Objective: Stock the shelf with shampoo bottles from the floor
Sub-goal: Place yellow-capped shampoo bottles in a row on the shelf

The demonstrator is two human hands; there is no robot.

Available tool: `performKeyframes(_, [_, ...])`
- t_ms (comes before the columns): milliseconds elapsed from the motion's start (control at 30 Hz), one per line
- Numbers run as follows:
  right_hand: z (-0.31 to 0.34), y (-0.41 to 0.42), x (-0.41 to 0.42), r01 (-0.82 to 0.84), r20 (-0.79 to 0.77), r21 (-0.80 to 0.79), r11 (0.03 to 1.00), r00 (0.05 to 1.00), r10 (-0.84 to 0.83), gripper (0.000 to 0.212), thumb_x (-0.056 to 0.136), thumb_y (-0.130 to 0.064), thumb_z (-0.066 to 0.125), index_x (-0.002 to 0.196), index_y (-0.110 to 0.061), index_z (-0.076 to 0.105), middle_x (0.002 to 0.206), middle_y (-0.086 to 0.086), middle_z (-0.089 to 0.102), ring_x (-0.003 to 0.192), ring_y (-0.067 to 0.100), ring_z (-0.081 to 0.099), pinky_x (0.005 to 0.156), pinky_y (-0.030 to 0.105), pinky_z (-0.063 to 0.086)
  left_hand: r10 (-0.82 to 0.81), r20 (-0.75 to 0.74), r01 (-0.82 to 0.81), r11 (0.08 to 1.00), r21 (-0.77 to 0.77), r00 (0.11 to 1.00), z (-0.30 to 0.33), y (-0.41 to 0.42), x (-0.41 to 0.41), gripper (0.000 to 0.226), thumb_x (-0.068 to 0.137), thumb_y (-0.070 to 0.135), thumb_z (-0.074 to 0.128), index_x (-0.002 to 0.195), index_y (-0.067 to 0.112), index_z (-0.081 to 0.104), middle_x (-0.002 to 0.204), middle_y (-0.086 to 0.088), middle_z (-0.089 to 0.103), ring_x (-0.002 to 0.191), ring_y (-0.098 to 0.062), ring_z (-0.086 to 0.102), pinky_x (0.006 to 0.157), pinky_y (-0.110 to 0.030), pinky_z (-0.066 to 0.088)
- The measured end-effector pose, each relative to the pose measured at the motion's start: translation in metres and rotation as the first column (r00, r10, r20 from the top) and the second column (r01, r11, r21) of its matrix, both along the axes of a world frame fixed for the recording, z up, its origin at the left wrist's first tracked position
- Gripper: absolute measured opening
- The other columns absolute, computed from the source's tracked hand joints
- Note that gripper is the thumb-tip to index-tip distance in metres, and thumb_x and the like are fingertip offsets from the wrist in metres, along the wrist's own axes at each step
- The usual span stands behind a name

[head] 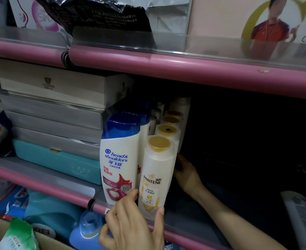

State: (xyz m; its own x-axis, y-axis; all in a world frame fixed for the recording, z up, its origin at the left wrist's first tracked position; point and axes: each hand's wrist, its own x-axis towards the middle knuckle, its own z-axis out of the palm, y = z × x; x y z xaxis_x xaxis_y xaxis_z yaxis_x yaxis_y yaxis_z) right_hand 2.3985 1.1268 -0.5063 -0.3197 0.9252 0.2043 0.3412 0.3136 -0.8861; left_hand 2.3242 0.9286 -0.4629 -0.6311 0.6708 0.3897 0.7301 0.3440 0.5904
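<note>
Left hand: gripping the Pantene bottle low at its near base.
Right hand: fingers pressing the bottle's right side, grip unclear.

Small shop aisle — toiletries section

Pink-edged shelves with clear plastic lips, rows of identical shampoo bottles just above the left hand — stacked boxed goods further left.
</note>
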Motion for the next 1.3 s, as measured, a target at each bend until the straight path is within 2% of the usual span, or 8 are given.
performKeyframes(233, [0.004,-0.004,0.000,0.011,-0.012,0.004,1.000,1.000,-0.011,0.033,0.088,-0.016,0.065,0.118,-0.026,0.058,0.112,-0.011,0.062,0.105,0.004,0.057,0.079,0.009,0.045,-0.008,0.039,0.006,0.999,0.043,0.999,-0.009,0.003,-0.003,0.077,0.027,0.027,0.096,0.096,0.007,0.068,0.085,-0.011,0.068,0.081,-0.039,0.062,0.071,-0.050,0.044])
performKeyframes(367, [0.018,-0.012,0.006,0.016,0.023,0.009,1.000,1.000,-0.016,0.035,0.086,-0.003,0.065,0.120,-0.008,0.058,0.113,0.004,0.063,0.109,0.017,0.058,0.075,0.000,0.042,-0.109,0.030,0.102,0.978,0.182,0.994,-0.017,-0.006,-0.011,0.068,0.053,0.023,0.090,0.111,0.004,0.060,0.099,-0.013,0.063,0.090,-0.037,0.059,0.076,-0.045,0.047])
performKeyframes(533, [0.047,-0.051,0.037,0.025,0.103,-0.043,0.999,0.994,-0.020,0.049,0.089,-0.003,0.061,0.135,-0.005,0.044,0.126,0.015,0.058,0.115,0.022,0.056,0.097,0.025,0.045,-0.312,0.215,0.242,0.923,0.299,0.925,-0.011,-0.041,-0.018,0.050,0.084,0.022,0.066,0.127,0.009,0.044,0.118,0.000,0.045,0.113,-0.019,0.047,0.100,-0.027,0.035])
performKeyframes(600, [0.055,-0.078,0.055,0.076,0.079,-0.045,0.996,0.994,-0.072,0.045,0.090,-0.007,0.061,0.133,-0.008,0.047,0.122,0.014,0.061,0.104,0.017,0.059,0.088,0.022,0.047,-0.338,0.245,0.252,0.912,0.324,0.909,-0.011,-0.054,-0.022,0.040,0.086,0.022,0.064,0.121,0.012,0.048,0.115,0.001,0.050,0.106,-0.017,0.053,0.097,-0.028,0.042])
performKeyframes(733, [0.062,-0.148,0.089,0.157,-0.003,0.034,0.987,0.988,-0.157,0.028,0.089,-0.007,0.058,0.117,-0.012,0.058,0.105,0.009,0.069,0.101,0.015,0.065,0.092,0.029,0.051,-0.414,0.287,0.336,0.898,0.285,0.864,-0.026,-0.075,-0.030,0.012,0.088,0.021,0.060,0.099,0.018,0.058,0.092,0.010,0.063,0.074,0.013,0.055,0.066,0.002,0.036])
performKeyframes(1000, [0.005,-0.257,0.108,0.056,-0.033,-0.034,0.998,0.998,-0.057,0.019,0.089,-0.001,0.057,0.102,-0.014,0.061,0.096,0.002,0.069,0.093,0.009,0.065,0.082,0.017,0.051,-0.446,0.225,0.488,0.852,-0.190,0.866,-0.112,-0.101,-0.036,0.019,0.087,0.019,0.058,0.102,0.009,0.059,0.096,-0.003,0.066,0.087,-0.023,0.063,0.076,-0.030,0.046])
performKeyframes(1133, [-0.059,-0.269,0.105,0.017,0.121,-0.169,0.985,0.993,0.003,0.015,0.091,-0.006,0.057,0.101,-0.014,0.063,0.097,0.000,0.067,0.091,0.009,0.063,0.081,0.017,0.050,-0.322,0.275,0.421,0.749,-0.511,0.906,-0.165,-0.122,-0.042,0.028,0.088,0.024,0.059,0.110,0.008,0.057,0.110,-0.018,0.064,0.104,-0.035,0.059,0.082,-0.037,0.044])
performKeyframes(1300, [-0.144,-0.275,0.105,0.088,0.405,-0.410,0.908,0.910,0.094,0.022,0.091,-0.022,0.059,0.111,-0.012,0.062,0.081,-0.011,0.057,0.092,0.014,0.060,0.081,0.024,0.045,-0.350,0.293,0.452,0.587,-0.671,0.890,-0.211,-0.126,-0.039,0.052,0.088,0.021,0.057,0.133,0.002,0.040,0.129,-0.024,0.046,0.119,-0.039,0.046,0.099,-0.037,0.036])
